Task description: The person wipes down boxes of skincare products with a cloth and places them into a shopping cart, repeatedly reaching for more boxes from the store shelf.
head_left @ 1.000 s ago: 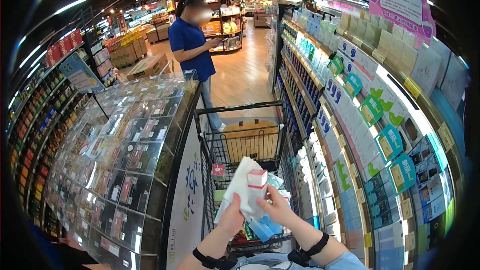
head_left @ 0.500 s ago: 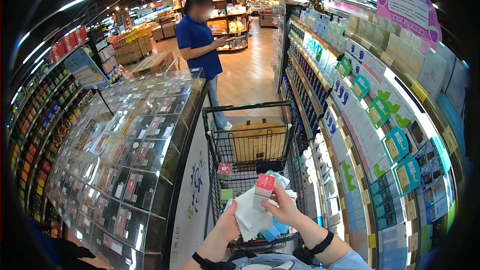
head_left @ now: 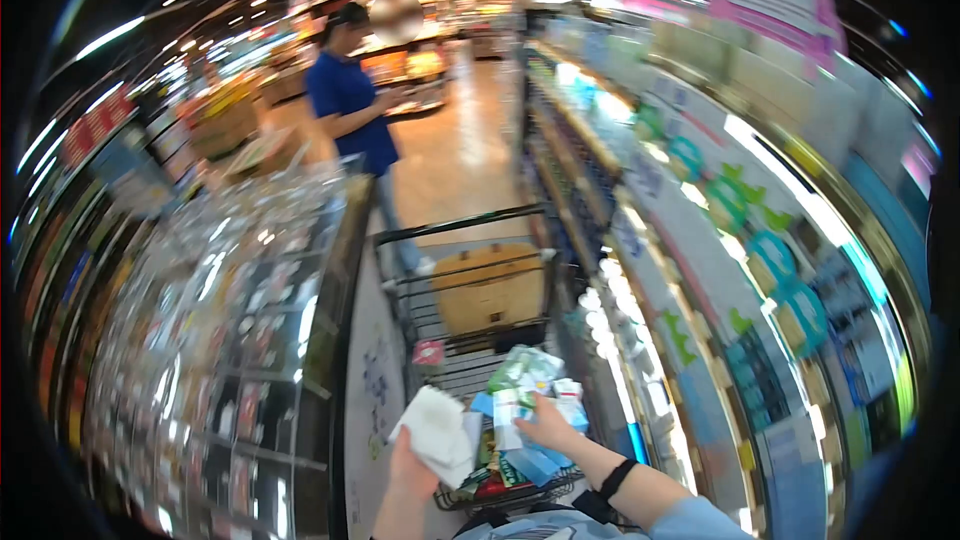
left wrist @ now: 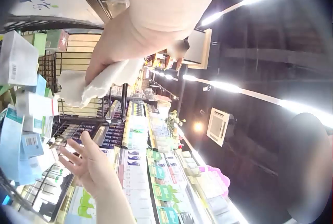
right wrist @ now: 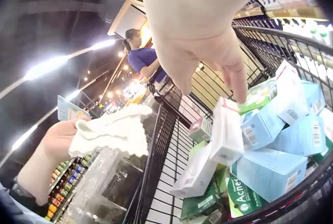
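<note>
My left hand (head_left: pixel 408 465) grips a folded white cloth (head_left: pixel 432 434) at the left side of the shopping cart (head_left: pixel 458 224); its scalloped edge shows in the right wrist view. My right hand (head_left: pixel 552 428) is over the cart's goods, holding nothing, its fingers spread in the left wrist view. Close under its fingertips, a white box with a pinkish-red end (right wrist: pixel 227 133) rests on the pile. Around it lie light blue boxes (right wrist: pixel 270 169), a green-and-white packet (right wrist: pixel 244 198) marked "Acnes", and another white carton (right wrist: pixel 193 177).
A small red-topped box (head_left: pixel 429 352) sits farther forward in the cart. Clear-lidded bins (head_left: pixel 240 340) line the left side, stocked shelves (head_left: pixel 690 270) the right. A person in a blue shirt (head_left: pixel 352 105) stands ahead, left of the aisle.
The white box with the red end has gone from my right hand onto the pile. My left hand has moved left with the cloth, away from the right hand.
</note>
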Tool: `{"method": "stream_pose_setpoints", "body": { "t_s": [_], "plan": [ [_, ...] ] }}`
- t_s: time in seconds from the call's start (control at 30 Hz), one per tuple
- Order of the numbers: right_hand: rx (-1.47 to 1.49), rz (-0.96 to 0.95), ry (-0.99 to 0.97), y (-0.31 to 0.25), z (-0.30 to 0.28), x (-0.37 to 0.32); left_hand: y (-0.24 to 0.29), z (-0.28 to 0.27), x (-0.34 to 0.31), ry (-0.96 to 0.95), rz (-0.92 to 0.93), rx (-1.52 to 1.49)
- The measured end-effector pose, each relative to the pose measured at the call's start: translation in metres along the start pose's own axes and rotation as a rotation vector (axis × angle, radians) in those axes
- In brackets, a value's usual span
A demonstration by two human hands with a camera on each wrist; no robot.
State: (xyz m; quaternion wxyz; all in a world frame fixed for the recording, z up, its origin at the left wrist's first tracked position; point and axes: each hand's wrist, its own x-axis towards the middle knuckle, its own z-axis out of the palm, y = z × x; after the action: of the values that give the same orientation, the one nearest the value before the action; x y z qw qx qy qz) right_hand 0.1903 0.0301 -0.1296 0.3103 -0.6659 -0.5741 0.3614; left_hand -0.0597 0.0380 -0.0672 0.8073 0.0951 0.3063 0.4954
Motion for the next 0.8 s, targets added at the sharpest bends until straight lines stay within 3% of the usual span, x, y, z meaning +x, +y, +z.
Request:
{"method": "stream_pose_setpoints", "body": {
  "t_s": [0.03, 0.07, 0.13, 0.17, 0.23, 0.33, 0.57, 0.63, 0.77, 0.8],
  "plan": [
    [-0.049, -0.062, 0.088, 0.002, 0.0, -0.002, -0.001, -0.003, 0.004, -0.021, -0.014, 0.01],
    [-0.06, -0.019, 0.0, 0.011, -0.004, 0.003, -0.004, 0.001, 0.008, -0.073, -0.028, 0.015],
    [-0.113, -0.07, 0.1, 0.012, -0.024, -0.007, -0.01, 0.025, 0.015, -0.168, -0.136, 0.058],
    [-0.083, 0.021, 0.081, -0.01, -0.051, -0.021, -0.015, 0.041, 0.019, -0.212, -0.148, 0.07],
    [-0.087, -0.018, 0.22, -0.005, -0.077, -0.041, -0.029, 0.071, 0.027, -0.295, -0.224, 0.105],
    [-0.049, 0.03, 0.421, -0.044, -0.146, -0.107, -0.059, 0.125, 0.029, -0.411, -0.312, 0.196],
    [-0.3, -0.042, 1.267, -0.068, -0.236, -0.274, -0.143, 0.232, 0.007, -0.588, -0.741, 0.441],
    [-0.531, -0.032, 1.568, -0.081, -0.249, -0.326, -0.169, 0.252, -0.008, -0.654, -0.809, 0.485],
    [-0.707, 0.125, 1.942, -0.085, -0.264, -0.425, -0.214, 0.28, -0.04, -0.795, -0.975, 0.549],
    [-0.715, 0.141, 1.959, -0.084, -0.269, -0.442, -0.224, 0.284, -0.046, -0.815, -1.025, 0.561]
  ]
}}
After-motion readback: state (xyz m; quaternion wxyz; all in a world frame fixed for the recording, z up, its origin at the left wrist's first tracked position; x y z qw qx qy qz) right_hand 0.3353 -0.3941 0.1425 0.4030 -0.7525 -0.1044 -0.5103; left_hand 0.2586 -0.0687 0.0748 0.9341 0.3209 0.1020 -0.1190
